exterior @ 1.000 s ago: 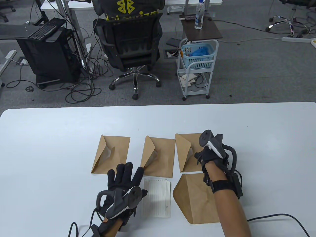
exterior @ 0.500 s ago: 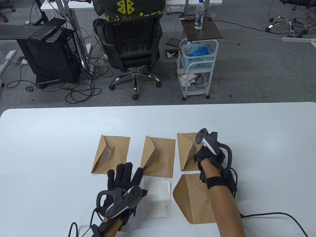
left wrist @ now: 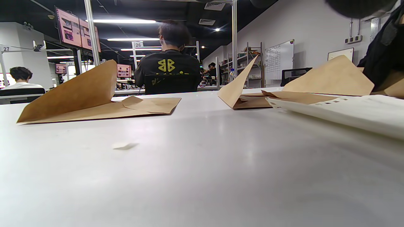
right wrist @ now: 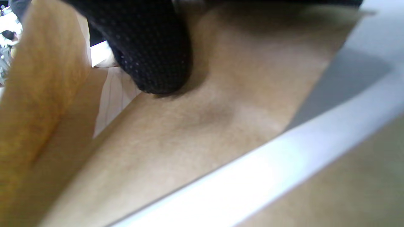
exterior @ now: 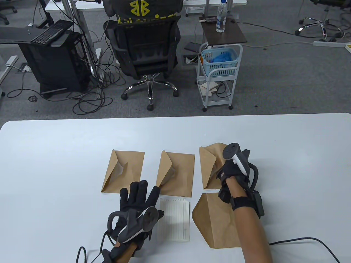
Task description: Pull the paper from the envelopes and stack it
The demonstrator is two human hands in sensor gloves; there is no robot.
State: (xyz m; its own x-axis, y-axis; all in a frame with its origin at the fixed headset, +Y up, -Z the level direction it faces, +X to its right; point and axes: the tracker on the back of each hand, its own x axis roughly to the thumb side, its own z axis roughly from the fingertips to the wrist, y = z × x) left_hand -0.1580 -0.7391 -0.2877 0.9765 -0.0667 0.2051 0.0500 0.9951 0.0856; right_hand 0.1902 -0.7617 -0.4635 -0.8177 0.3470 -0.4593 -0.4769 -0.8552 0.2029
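Observation:
Three brown envelopes lie in a row with flaps open: left (exterior: 122, 171), middle (exterior: 175, 174), right (exterior: 209, 167). My right hand (exterior: 233, 169) grips the right envelope, and its far edge is raised off the table. In the right wrist view a gloved finger (right wrist: 151, 47) presses on the envelope's face (right wrist: 221, 104), and white paper (right wrist: 110, 94) shows inside the mouth. A lined white sheet (exterior: 174, 219) lies flat near the front. My left hand (exterior: 137, 202) rests flat with fingers spread, beside the sheet's left edge. A fourth envelope (exterior: 216, 219) lies under my right forearm.
The white table (exterior: 54, 164) reaches to both sides. In the left wrist view the left envelope (left wrist: 94, 101), the middle envelope (left wrist: 240, 91) and the sheet (left wrist: 347, 110) lie ahead. A black cable (exterior: 301, 241) trails at front right. An office chair and a cart stand beyond the table.
The right envelope's far edge has risen off the table under my right hand and the envelope has shifted slightly right. My left hand and the sheet have not moved.

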